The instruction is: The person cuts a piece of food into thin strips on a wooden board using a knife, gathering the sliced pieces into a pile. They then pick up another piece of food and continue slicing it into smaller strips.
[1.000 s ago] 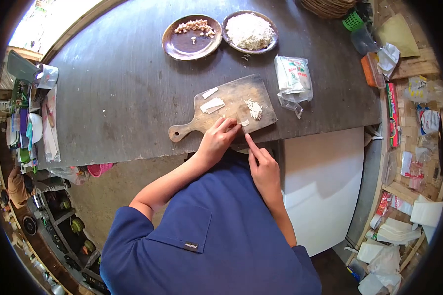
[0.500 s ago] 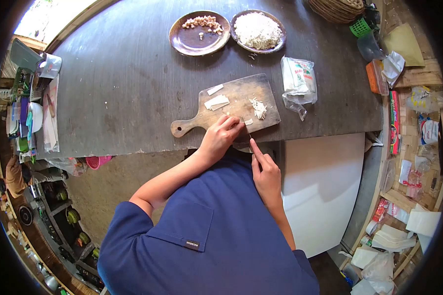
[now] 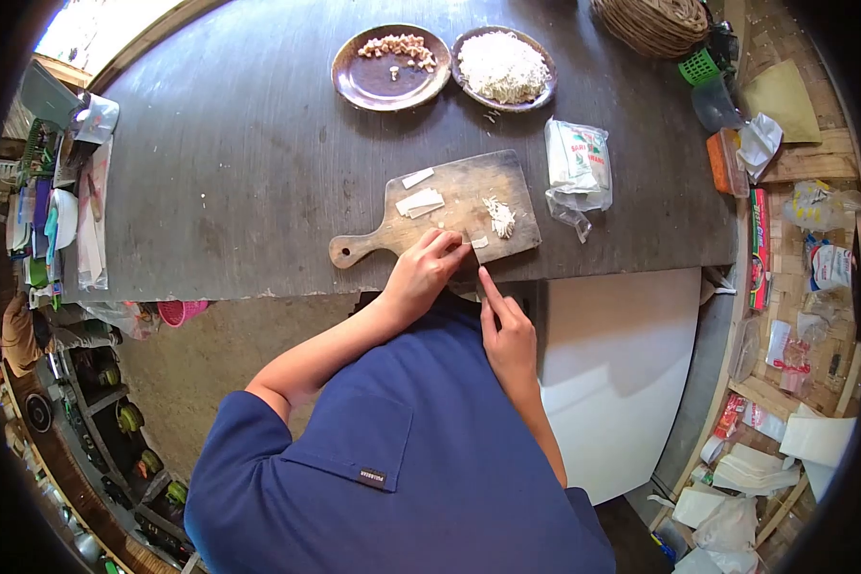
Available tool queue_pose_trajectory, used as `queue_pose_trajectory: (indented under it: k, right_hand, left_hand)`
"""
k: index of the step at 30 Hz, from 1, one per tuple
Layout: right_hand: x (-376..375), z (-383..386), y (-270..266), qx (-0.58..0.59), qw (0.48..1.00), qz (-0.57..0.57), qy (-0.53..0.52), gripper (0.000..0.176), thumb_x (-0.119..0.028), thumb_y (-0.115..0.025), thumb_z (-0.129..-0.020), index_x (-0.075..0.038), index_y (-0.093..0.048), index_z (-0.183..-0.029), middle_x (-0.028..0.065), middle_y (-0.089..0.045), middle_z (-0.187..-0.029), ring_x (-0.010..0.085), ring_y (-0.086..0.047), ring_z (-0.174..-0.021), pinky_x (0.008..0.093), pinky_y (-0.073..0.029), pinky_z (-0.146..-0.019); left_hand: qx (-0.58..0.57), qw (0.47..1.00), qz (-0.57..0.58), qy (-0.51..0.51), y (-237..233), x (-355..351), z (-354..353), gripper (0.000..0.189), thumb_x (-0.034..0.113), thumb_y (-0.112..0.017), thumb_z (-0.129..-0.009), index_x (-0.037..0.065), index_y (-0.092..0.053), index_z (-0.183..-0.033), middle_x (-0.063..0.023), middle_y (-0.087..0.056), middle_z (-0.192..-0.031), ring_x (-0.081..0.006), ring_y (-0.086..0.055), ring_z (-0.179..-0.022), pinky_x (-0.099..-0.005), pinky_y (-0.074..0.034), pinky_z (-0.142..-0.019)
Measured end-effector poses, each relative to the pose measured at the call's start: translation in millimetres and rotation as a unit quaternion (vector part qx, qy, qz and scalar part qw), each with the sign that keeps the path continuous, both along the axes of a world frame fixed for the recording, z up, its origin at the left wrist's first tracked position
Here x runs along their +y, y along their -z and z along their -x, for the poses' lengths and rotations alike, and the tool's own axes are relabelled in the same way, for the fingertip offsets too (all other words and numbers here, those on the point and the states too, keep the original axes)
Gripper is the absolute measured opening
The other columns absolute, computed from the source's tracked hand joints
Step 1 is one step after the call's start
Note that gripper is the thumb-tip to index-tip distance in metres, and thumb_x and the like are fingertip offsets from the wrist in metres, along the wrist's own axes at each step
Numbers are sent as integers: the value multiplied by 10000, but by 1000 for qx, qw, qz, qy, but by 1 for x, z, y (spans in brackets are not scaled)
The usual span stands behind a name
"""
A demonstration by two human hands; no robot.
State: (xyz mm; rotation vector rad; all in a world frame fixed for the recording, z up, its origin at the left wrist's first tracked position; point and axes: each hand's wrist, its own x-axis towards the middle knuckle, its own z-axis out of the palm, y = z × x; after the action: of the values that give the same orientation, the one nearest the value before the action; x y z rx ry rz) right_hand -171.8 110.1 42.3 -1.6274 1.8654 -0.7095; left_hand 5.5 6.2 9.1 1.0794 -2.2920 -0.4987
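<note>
A wooden cutting board with a handle lies near the table's front edge. My left hand is closed at its lower edge, fingertips pinching down a pale slice that pokes out to the right. My right hand grips a knife, index finger stretched along it; the thin blade is beside the left fingertips, mostly hidden. On the board are a few flat white slices, another white slice above them, and a small heap of thin white shreds.
Behind the board stand a brown plate of small brown pieces and a second plate heaped with white shreds. A clear plastic package lies right of the board. A coiled wicker item sits at the back right.
The view has shifted slightly. My right hand and the knife have moved a little left and closer to the left fingertips. The left hand stays on the slice.
</note>
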Motion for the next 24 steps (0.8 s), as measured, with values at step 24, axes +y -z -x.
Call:
queue_pose_trajectory:
  k: [24]
  right_hand:
    - [-4,-6,-5,5,1000,-21,10,527,-147,-645,-1051,-333,-601,-1543,148,-600,-830,362,-647,-732,487,-540,-717]
  left_hand:
    - [-7,1000,4,4,2,2,-2,374,29,-738,-826,50,-728,-1199,-71,-670,-1145,-282,-671,-1073,-377,-595,-908]
